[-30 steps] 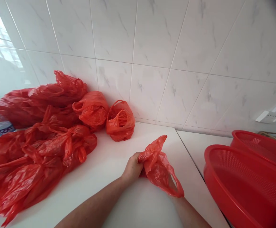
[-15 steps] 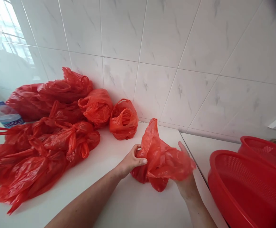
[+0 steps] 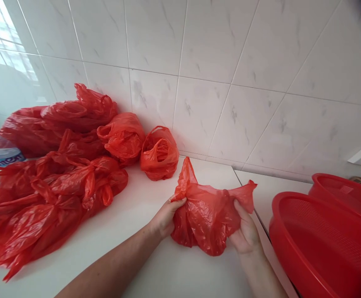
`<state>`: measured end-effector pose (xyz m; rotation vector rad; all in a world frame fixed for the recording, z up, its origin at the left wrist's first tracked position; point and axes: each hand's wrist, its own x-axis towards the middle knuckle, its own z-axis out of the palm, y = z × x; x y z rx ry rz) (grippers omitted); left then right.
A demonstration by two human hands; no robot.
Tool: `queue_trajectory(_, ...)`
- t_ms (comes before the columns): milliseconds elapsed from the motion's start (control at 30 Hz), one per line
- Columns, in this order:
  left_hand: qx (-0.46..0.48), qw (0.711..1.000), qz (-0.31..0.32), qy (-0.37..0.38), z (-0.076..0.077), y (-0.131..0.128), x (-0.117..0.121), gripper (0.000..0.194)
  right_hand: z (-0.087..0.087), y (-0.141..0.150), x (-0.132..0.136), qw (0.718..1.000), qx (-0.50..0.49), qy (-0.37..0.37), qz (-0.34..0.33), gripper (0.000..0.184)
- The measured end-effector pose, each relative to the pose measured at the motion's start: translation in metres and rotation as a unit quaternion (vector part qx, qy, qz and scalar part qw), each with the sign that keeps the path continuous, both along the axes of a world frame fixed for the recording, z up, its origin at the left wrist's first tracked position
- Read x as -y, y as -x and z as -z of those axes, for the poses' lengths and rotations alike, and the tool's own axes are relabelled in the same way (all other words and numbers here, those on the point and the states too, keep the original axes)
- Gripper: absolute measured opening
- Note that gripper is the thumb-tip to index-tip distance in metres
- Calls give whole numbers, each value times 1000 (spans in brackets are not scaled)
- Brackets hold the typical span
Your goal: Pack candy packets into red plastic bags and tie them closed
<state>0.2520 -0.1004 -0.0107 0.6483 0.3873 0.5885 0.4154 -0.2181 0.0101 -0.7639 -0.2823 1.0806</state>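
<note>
A crumpled red plastic bag (image 3: 206,215) rests on the white counter (image 3: 155,269) in front of me, and both hands grip it. My left hand (image 3: 164,217) pinches its left edge with the fingers closed. On the other side, my right hand (image 3: 245,234) clasps the right edge, thumb on top. The bag is stretched between the two hands, with one pointed corner sticking up at each side. What is inside the bag is hidden.
Several tied red plastic bags (image 3: 53,182) lie heaped at the left against the tiled wall (image 3: 230,82). A small open red bag (image 3: 159,154) stands by the wall. A water bottle (image 3: 0,151) sits far left. Two red mesh baskets (image 3: 323,244) are stacked at right.
My right hand, earlier tucked under the bag, has come up to grip its right edge. The bag has been pulled wider between both hands. The view shifted slightly.
</note>
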Motion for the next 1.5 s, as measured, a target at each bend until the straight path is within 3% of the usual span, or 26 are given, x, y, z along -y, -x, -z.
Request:
queue_trajectory(133, 9, 999, 15, 32, 2, 2, -1, 22, 10, -4, -6, 998, -39, -13, 40, 15)
queue_trajectory(300, 10, 998, 32, 47, 6, 1, -2, 22, 8, 5, -7, 996, -74, -43, 28, 5)
queue_trajectory(467, 29, 999, 32, 31, 7, 1, -2, 25, 4, 12, -4, 999, -33, -18, -23, 25)
queue_trajectory(600, 75, 996, 53, -11, 6, 3, 0, 35, 10, 14, -4, 997, 10, 29, -70, 26)
queue_trajectory(700, 68, 995, 68, -23, 5, 3, 1, 28, 14, 14, -5, 996, 33, 48, -75, 27)
queue_trajectory(900, 3, 1000, 12, 14, 4, -1, 1, 18, 11, 15, -1, 991, 58, -53, -107, 21)
queue_trajectory(1033, -6, 1000, 18, 9, 8, -2, -1, 18, 6, 24, 3, 971, 166, -38, -169, 63)
queue_trajectory(1100, -5, 1000, 19, 4, 9, -2, -1, 17, 6, 30, 3, 966, 188, 5, -178, 72)
queue_trajectory(1233, -19, 1000, 7, -9, 6, -2, 2, 17, 7, 39, 0, 956, 255, 79, -121, 58)
queue_trajectory(1300, -26, 999, 16, -28, 1, -2, 7, 17, 7, 41, -2, 951, 269, 70, -136, 58)
queue_trajectory(1400, -30, 993, 65, -99, -3, -4, 14, 15, 8, 43, -3, 949, 265, 38, -168, 42)
queue_trajectory(1500, -71, 978, 90, -172, 0, -6, 19, 16, 12, 43, -3, 951, 250, 62, -169, 33)
